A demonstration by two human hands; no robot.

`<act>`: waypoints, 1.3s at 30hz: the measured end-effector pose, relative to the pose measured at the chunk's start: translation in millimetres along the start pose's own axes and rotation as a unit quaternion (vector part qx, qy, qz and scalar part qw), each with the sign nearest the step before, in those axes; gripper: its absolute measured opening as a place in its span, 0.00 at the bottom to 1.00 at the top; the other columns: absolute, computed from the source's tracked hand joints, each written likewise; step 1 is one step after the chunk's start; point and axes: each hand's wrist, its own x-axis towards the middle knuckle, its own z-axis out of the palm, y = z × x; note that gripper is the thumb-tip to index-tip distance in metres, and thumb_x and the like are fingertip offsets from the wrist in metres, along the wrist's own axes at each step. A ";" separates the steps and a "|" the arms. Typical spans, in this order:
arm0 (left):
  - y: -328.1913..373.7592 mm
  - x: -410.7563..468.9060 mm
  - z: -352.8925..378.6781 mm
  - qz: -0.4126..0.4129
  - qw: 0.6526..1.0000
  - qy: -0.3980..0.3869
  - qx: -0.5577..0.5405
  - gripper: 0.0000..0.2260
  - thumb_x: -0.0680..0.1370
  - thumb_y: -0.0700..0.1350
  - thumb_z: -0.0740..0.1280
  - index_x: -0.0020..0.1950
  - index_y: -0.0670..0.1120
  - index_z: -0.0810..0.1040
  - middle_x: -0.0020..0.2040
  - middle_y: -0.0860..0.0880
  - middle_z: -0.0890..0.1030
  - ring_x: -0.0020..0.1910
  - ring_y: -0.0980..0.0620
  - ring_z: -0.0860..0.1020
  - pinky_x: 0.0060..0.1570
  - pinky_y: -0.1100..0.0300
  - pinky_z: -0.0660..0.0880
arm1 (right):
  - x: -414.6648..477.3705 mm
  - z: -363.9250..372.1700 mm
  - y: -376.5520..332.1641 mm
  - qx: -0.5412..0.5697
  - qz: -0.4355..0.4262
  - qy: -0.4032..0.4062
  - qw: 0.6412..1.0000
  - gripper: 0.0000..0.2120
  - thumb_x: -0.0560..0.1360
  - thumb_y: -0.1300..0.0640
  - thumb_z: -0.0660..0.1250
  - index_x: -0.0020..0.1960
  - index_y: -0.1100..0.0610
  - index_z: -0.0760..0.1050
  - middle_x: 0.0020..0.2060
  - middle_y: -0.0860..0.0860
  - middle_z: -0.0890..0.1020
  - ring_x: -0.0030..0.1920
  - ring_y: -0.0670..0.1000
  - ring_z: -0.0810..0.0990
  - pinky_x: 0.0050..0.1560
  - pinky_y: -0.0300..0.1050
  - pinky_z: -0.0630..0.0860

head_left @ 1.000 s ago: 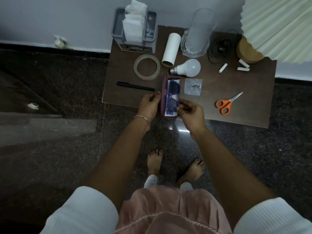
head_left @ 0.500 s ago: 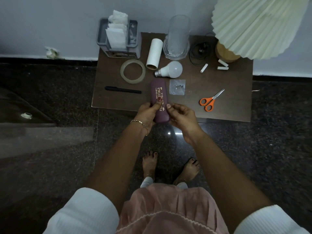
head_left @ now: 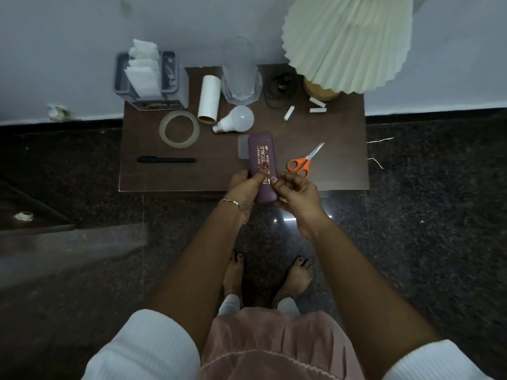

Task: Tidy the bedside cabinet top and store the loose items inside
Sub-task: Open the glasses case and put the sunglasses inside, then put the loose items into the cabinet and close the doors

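**Both hands on the closed spectacle case at the cabinet's front edge**

The left hand grips the spectacle case from its left side: the fingers are curled under and around that edge, and the thumb lies pressed across the lid. The right hand meets it from the other side, fingers bent close together, with the thumb tip on the lid near the right edge. How far the right fingers reach underneath cannot be told.

The case is maroon, closed, with gold lettering facing up. It lies lengthwise, away from the person. Its near end juts out past the front edge of the cabinet top, and its far end covers part of a small clear packet. Whether it rests on the wood or is lifted off it cannot be told.

Orange-handled scissors lie just right of the case, near the right knuckles. A black pen lies well apart to the left, with bare wood between it and the left hand. A tape roll and a light bulb sit further back.
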 end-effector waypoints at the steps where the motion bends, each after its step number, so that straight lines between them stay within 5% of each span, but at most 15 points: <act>1: -0.7 -0.1 8.6 -0.002 1.000 -0.007 0.002 0.07 0.76 0.46 0.69 0.47 0.42 0.78 0.43 0.43 0.82 0.41 0.49 0.81 0.52 0.52 0.78 | -0.3 -6.1 -3.1 -0.002 -0.001 0.008 1.000 0.13 0.75 0.63 0.68 0.59 0.62 0.73 0.41 0.53 0.78 0.43 0.48 0.78 0.40 0.37 0.80; 6: -4.2 0.6 57.6 -0.008 0.999 -0.045 0.029 0.11 0.76 0.44 0.68 0.55 0.39 0.78 0.43 0.44 0.82 0.40 0.50 0.81 0.51 0.51 0.78 | 0.3 -46.1 -20.2 0.013 -0.016 0.035 0.999 0.15 0.75 0.63 0.69 0.61 0.61 0.73 0.40 0.51 0.80 0.41 0.47 0.80 0.41 0.38 0.80; 10: -4.6 -0.7 96.9 -0.019 0.989 -0.093 0.117 0.14 0.77 0.40 0.66 0.62 0.38 0.75 0.44 0.47 0.81 0.38 0.55 0.80 0.39 0.60 0.79 | 7.0 -83.4 -29.5 0.030 -0.037 0.078 0.996 0.14 0.76 0.63 0.67 0.61 0.64 0.73 0.41 0.53 0.80 0.42 0.47 0.80 0.44 0.38 0.80; 14: -9.7 -0.3 123.9 -0.043 0.970 -0.098 0.217 0.16 0.78 0.40 0.64 0.66 0.39 0.71 0.54 0.45 0.77 0.48 0.51 0.77 0.39 0.62 0.74 | 21.2 -109.7 -32.9 0.024 -0.041 0.118 0.992 0.13 0.77 0.64 0.65 0.62 0.65 0.73 0.42 0.54 0.81 0.41 0.47 0.80 0.43 0.37 0.79; 18: -14.8 8.2 139.4 -0.012 0.975 -0.074 0.209 0.19 0.75 0.29 0.64 0.66 0.33 0.69 0.63 0.36 0.75 0.41 0.52 0.78 0.32 0.64 0.77 | 42.4 -122.3 -32.2 -0.019 -0.032 0.136 0.990 0.14 0.77 0.67 0.64 0.63 0.68 0.72 0.50 0.61 0.82 0.46 0.53 0.81 0.54 0.48 0.79; 24: -20.6 29.6 144.2 0.066 0.962 -0.016 0.264 0.21 0.72 0.27 0.67 0.64 0.32 0.72 0.61 0.35 0.77 0.52 0.49 0.76 0.46 0.63 0.76 | 61.6 -128.2 -36.7 -0.060 -0.011 0.131 0.990 0.18 0.72 0.71 0.68 0.62 0.68 0.73 0.49 0.61 0.82 0.49 0.55 0.81 0.59 0.53 0.77; 28: -23.1 38.8 138.7 0.087 0.952 0.014 0.294 0.23 0.70 0.28 0.69 0.64 0.33 0.73 0.60 0.36 0.78 0.59 0.42 0.78 0.61 0.52 0.74 | 66.3 -128.3 -39.4 -0.102 -0.015 0.117 0.988 0.16 0.74 0.70 0.67 0.61 0.69 0.74 0.42 0.56 0.81 0.43 0.51 0.79 0.58 0.51 0.75; 32: -20.6 35.8 134.2 0.098 0.951 0.032 0.293 0.20 0.70 0.28 0.69 0.62 0.32 0.74 0.58 0.38 0.79 0.55 0.47 0.78 0.50 0.64 0.75 | 65.5 -129.4 -39.8 -0.120 -0.016 0.121 0.985 0.15 0.73 0.67 0.68 0.59 0.64 0.75 0.47 0.58 0.82 0.48 0.53 0.80 0.60 0.54 0.76; 34: -18.7 33.4 129.0 0.104 0.954 0.046 0.276 0.16 0.71 0.27 0.68 0.58 0.31 0.76 0.52 0.40 0.80 0.49 0.49 0.78 0.45 0.69 0.74 | 64.9 -129.0 -36.6 -0.128 -0.024 0.131 0.983 0.09 0.71 0.64 0.69 0.51 0.57 0.78 0.44 0.56 0.83 0.46 0.54 0.80 0.59 0.59 0.76; 39: -17.8 25.3 108.1 0.105 0.966 0.079 0.225 0.09 0.71 0.29 0.67 0.44 0.41 0.78 0.36 0.51 0.78 0.35 0.57 0.75 0.41 0.66 0.74 | 57.9 -125.2 -22.8 -0.144 -0.065 0.188 0.969 0.07 0.65 0.55 0.63 0.43 0.49 0.76 0.40 0.53 0.83 0.42 0.53 0.80 0.54 0.60 0.78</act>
